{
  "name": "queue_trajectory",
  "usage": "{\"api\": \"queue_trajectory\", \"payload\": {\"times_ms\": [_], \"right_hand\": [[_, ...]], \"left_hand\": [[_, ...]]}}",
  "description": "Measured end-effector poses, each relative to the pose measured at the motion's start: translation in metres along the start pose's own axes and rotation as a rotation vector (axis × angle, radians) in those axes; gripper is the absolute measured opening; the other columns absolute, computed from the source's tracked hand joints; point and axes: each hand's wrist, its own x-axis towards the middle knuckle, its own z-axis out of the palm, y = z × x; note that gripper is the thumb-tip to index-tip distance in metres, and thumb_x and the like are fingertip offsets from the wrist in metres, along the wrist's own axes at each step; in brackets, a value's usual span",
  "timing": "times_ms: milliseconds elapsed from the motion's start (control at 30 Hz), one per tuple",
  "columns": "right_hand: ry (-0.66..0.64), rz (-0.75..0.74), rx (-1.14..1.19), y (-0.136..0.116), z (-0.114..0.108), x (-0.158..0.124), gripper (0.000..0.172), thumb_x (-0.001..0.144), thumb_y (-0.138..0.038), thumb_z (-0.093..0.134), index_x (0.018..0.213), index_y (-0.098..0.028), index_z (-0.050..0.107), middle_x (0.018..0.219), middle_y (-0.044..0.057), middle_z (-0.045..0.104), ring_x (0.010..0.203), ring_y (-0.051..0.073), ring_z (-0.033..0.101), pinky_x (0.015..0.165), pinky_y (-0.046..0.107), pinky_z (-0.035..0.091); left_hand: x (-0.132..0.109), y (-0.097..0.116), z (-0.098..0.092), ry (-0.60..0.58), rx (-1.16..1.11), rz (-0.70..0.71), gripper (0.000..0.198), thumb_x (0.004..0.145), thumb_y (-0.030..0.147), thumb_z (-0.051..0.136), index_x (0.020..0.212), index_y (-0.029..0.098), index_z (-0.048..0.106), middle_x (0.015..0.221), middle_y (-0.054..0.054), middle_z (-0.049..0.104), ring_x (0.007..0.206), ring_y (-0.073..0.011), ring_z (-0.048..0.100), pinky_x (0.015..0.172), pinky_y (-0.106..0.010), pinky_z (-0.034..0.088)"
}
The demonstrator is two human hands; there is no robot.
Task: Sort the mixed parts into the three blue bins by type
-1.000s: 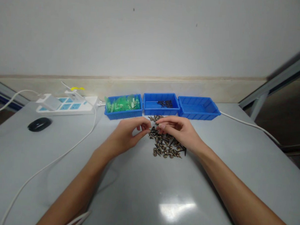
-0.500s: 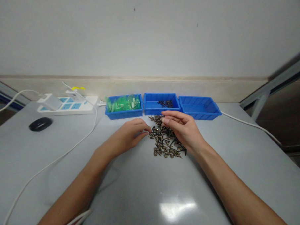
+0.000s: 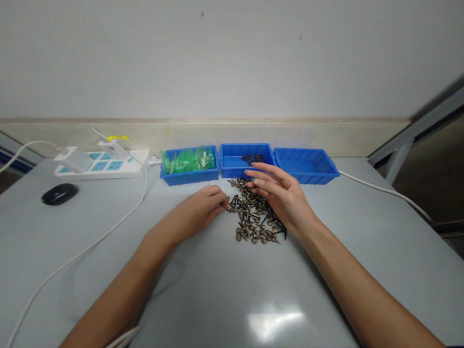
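A loose pile of screws [image 3: 255, 221], some dark and some bronze-coloured, lies in the middle of the table. At its left edge my left hand [image 3: 205, 206] is closed in a pinch on a dark screw [image 3: 229, 209], which the fingertips mostly cover. My right hand [image 3: 283, 191] hovers over the back right part of the pile with fingers apart, and no held item shows in it. Just beyond its fingertips is the middle blue bin [image 3: 232, 171], where several dark screws [image 3: 253, 158] lie toward the right.
To the left stands a blue bin [image 3: 189, 179] with green plastic packets [image 3: 188, 160]; another blue bin [image 3: 307, 164] is on the right. A white power strip [image 3: 134, 167], a black mouse [image 3: 60, 193] and a white cable [image 3: 98, 238] occupy the left side. Behind is a wall.
My right hand's fingers have spread from a near pinch. My left thumb and fingers have drawn together at the pile's left edge. The view has shifted slightly.
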Motion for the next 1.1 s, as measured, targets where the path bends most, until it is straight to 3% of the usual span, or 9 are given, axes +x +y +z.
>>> {"api": "queue_trajectory", "payload": {"times_ms": [267, 400, 533, 667, 733, 833, 967, 1033, 1100], "right_hand": [[-0.073, -0.013, -0.18, 0.0, -0.001, -0.001, 0.022, 0.08, -0.031, 0.078, 0.1, -0.023, 0.076, 0.085, 0.003, 0.077, 0.077, 0.016, 0.071, 0.081, 0.033, 0.056], [-0.188, 0.003, -0.334, -0.002, 0.001, -0.003, 0.02, 0.078, -0.034, 0.08, 0.094, -0.021, 0.078, 0.085, 0.004, 0.077, 0.078, 0.018, 0.072, 0.077, 0.034, 0.057], [-0.296, 0.074, -0.305, -0.002, 0.002, -0.005, 0.023, 0.076, -0.035, 0.083, 0.094, -0.021, 0.079, 0.079, 0.004, 0.077, 0.074, 0.018, 0.072, 0.072, 0.032, 0.057], [-0.32, 0.13, -0.257, -0.001, 0.002, -0.006, 0.021, 0.074, -0.033, 0.085, 0.09, -0.02, 0.079, 0.073, 0.004, 0.076, 0.069, 0.017, 0.071, 0.068, 0.03, 0.056], [-0.291, 0.15, -0.224, 0.0, 0.002, -0.005, 0.021, 0.073, -0.032, 0.086, 0.088, -0.02, 0.079, 0.072, 0.003, 0.075, 0.068, 0.016, 0.07, 0.068, 0.03, 0.056], [-0.124, 0.108, -0.125, 0.001, 0.002, -0.001, 0.021, 0.071, -0.033, 0.087, 0.087, -0.022, 0.079, 0.075, 0.003, 0.076, 0.07, 0.016, 0.071, 0.077, 0.033, 0.058], [0.072, -0.021, 0.034, -0.001, 0.001, 0.005, 0.037, 0.072, -0.029, 0.087, 0.107, -0.028, 0.076, 0.114, 0.004, 0.077, 0.105, 0.02, 0.072, 0.105, 0.04, 0.051], [0.08, -0.054, 0.041, -0.003, 0.0, 0.006, 0.048, 0.073, -0.027, 0.086, 0.118, -0.031, 0.072, 0.129, 0.002, 0.072, 0.12, 0.022, 0.067, 0.113, 0.042, 0.045], [0.065, -0.059, 0.01, -0.004, -0.001, 0.006, 0.049, 0.074, -0.029, 0.084, 0.121, -0.032, 0.07, 0.132, 0.003, 0.07, 0.124, 0.023, 0.065, 0.114, 0.044, 0.044]], "left_hand": [[0.001, 0.009, -0.009, 0.202, -0.024, 0.07, 0.01, 0.091, 0.01, 0.058, 0.092, 0.018, 0.063, 0.083, 0.0, 0.066, 0.076, -0.0136, 0.061, 0.072, -0.024, 0.048], [0.002, 0.015, -0.008, 0.342, -0.046, 0.082, 0.009, 0.088, 0.011, 0.066, 0.089, 0.018, 0.061, 0.08, 0.001, 0.065, 0.072, -0.0116, 0.059, 0.069, -0.022, 0.047], [0.001, 0.017, -0.005, 0.378, -0.057, 0.09, 0.008, 0.088, 0.013, 0.067, 0.089, 0.018, 0.06, 0.081, 0.001, 0.066, 0.072, -0.0116, 0.059, 0.068, -0.023, 0.048], [0.0, 0.019, -0.005, 0.386, -0.071, 0.092, 0.009, 0.088, 0.014, 0.069, 0.089, 0.017, 0.061, 0.08, 0.001, 0.066, 0.071, -0.0112, 0.06, 0.068, -0.022, 0.048], [0.001, 0.017, -0.003, 0.368, -0.05, 0.094, 0.008, 0.088, 0.015, 0.07, 0.092, 0.017, 0.063, 0.082, 0.0, 0.068, 0.073, -0.012, 0.062, 0.07, -0.023, 0.049], [0.003, 0.008, 0.003, 0.326, 0.031, 0.101, 0.012, 0.091, 0.013, 0.064, 0.103, 0.018, 0.066, 0.09, -0.003, 0.073, 0.08, -0.0156, 0.066, 0.076, -0.027, 0.052], [0.006, -0.003, 0.014, 0.251, 0.169, 0.144, 0.019, 0.096, 0.011, 0.055, 0.108, 0.016, 0.069, 0.1, -0.009, 0.073, 0.094, -0.0214, 0.065, 0.087, -0.036, 0.053], [0.007, -0.005, 0.019, 0.228, 0.222, 0.152, 0.021, 0.097, 0.011, 0.052, 0.109, 0.016, 0.07, 0.102, -0.01, 0.071, 0.096, -0.0218, 0.062, 0.087, -0.037, 0.053], [0.007, -0.005, 0.021, 0.22, 0.275, 0.15, 0.023, 0.097, 0.009, 0.051, 0.108, 0.016, 0.07, 0.102, -0.01, 0.07, 0.094, -0.0213, 0.059, 0.085, -0.036, 0.052]]}}
